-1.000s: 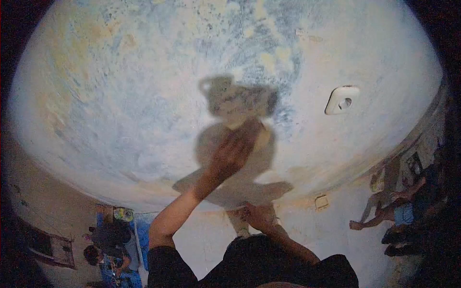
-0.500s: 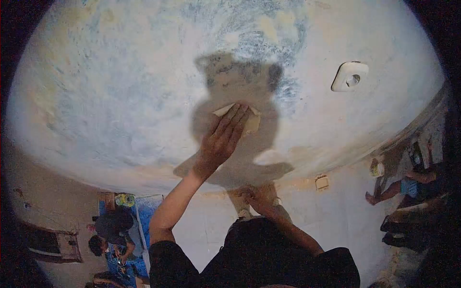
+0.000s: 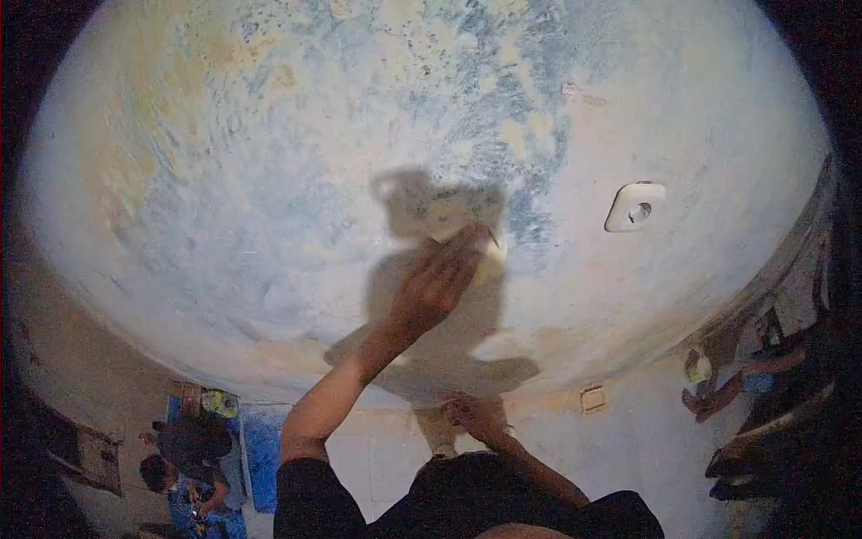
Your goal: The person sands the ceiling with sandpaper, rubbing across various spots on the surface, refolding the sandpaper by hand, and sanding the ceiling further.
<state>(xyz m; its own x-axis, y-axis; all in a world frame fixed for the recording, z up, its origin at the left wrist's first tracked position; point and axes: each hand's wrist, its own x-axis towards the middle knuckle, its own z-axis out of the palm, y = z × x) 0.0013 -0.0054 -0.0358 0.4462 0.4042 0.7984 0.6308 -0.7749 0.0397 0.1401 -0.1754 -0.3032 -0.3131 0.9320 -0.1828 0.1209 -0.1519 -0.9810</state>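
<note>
My left hand (image 3: 440,280) presses flat against a patchy white, blue and yellow wall (image 3: 296,180). Under its fingers is a folded pale sheet that looks like sandpaper (image 3: 494,251); its edge sticks out at the fingertips and the rest is covered. Lower down, close to the front of my body, my right hand (image 3: 473,419) is held with curled fingers. Whether anything is inside it is hidden. My shadow falls on the wall around the left hand.
A white wall socket plate (image 3: 637,208) is to the right, with a small square box (image 3: 593,399) low on the wall. At lower left a person (image 3: 193,449) bends beside a blue panel (image 3: 261,458). Another person's arm (image 3: 718,395) shows at right.
My left hand has slid the sandpaper a little to the right along the wall. The view has tilted up, so the wall features, socket and right hand shift lower.
</note>
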